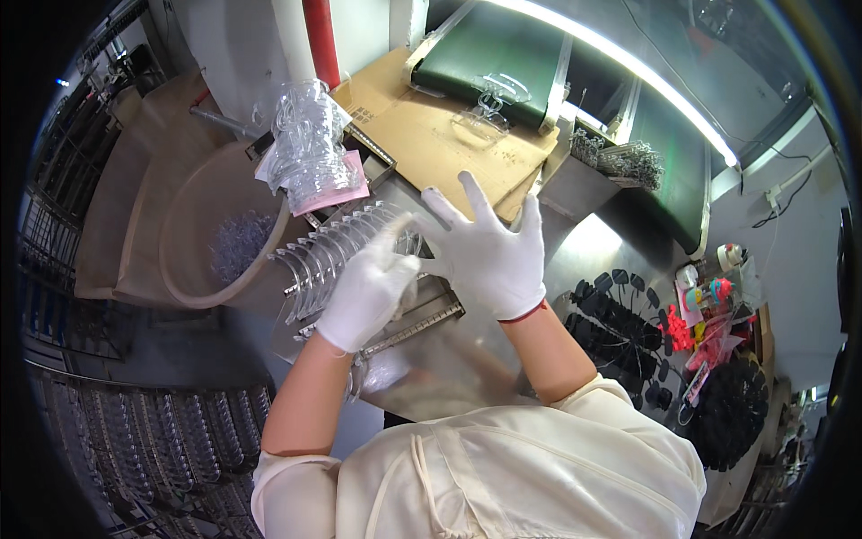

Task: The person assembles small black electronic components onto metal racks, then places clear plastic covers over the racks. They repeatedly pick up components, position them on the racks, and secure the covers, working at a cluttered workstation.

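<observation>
My left hand (370, 292), in a white glove, is closed, its fingertips pinching at a finger of the glove on my right hand (494, 260). The pinch itself is partly blurred. The right hand, also in a white glove, has its other fingers spread wide and holds nothing. Beneath and beside my left hand, a row of clear curved plastic pieces (316, 260) stands on a metal rack. A metal rail with a toothed edge (415, 331) runs under both hands. Behind the row lies a stack of clear plastic pieces (305, 144) with pink sheets (346, 184).
Cardboard (404, 117) covers the back of the metal table, in front of a green conveyor belt (485, 58) with clear pieces at its end. A large tan tub (184, 234) stands left. Black round racks (620, 323) and metal clips (633, 163) are at right; loaded racks (153, 440) lower left.
</observation>
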A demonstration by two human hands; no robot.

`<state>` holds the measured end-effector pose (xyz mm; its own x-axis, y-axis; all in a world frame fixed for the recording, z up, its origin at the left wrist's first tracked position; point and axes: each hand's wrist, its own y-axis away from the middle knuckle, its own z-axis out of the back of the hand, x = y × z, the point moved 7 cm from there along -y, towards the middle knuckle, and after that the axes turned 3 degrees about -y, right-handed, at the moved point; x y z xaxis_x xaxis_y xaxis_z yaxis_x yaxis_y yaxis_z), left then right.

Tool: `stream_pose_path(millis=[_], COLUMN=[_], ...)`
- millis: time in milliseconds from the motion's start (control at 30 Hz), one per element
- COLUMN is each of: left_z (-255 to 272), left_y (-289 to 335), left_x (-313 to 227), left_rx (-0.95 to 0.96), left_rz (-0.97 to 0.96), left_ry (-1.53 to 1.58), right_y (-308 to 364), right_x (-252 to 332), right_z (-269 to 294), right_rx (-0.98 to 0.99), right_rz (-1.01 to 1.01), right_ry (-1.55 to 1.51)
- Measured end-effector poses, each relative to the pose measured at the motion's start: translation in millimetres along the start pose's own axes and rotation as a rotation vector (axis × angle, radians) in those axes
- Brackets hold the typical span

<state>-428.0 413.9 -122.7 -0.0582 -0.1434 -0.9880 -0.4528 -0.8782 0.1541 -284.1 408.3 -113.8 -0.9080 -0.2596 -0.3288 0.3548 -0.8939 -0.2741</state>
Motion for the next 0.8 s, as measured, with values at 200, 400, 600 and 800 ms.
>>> stream_pose_path(millis=[200,400,600,800], left_z=[-5.6,-16.2,4.0,6.3], left_y=[-9.6,-0.4,10.5,2.0], left_x=[5.4,5.3,-9.6,-22.1], left_rx=[0.145,0.298,0.353,0.014], left_rz=[-0.077,-0.086,-0.113,-0.222], left_ry=[-0.261,-0.250,0.040,-0.056], right_y=[2.8,-6.5,-30.8,-34.5], right_x=[8.9,26.9,2.8,-31.4], right_z=[16.7,4.5,27.3,43.6], right_rx=[-0.174,-0.122,-0.202,-0.587], right_rz=[-0.111,-0.256,-0.224,-0.208], right_ry=[-1.261,-2.171,-3.229,-3.567])
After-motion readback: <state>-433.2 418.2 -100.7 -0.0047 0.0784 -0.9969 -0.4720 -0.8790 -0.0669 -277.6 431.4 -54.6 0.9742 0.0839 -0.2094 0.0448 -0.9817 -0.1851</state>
